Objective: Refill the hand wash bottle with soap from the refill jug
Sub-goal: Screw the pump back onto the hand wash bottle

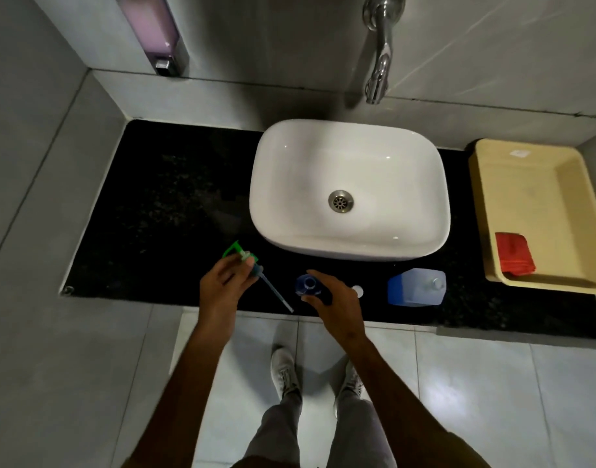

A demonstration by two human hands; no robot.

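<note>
The blue hand wash bottle (306, 285) stands upright on the black counter (161, 204) in front of the sink, its neck uncovered. My right hand (333, 298) wraps around its side, thumb and fingers on it. My left hand (222, 285) holds the green pump head (244, 256), lifted out to the left, with its thin dip tube (278, 295) slanting down toward the counter's front edge. The translucent refill jug (417, 287) with blue soap stands to the right of the bottle. A small white cap (358, 291) lies between jug and bottle.
A white basin (273, 184) sits behind the bottle under a chrome wall tap (379, 72). At the right stands a beige tub (479, 211) holding a red cloth (514, 253). A wall soap dispenser (161, 35) hangs at the back left.
</note>
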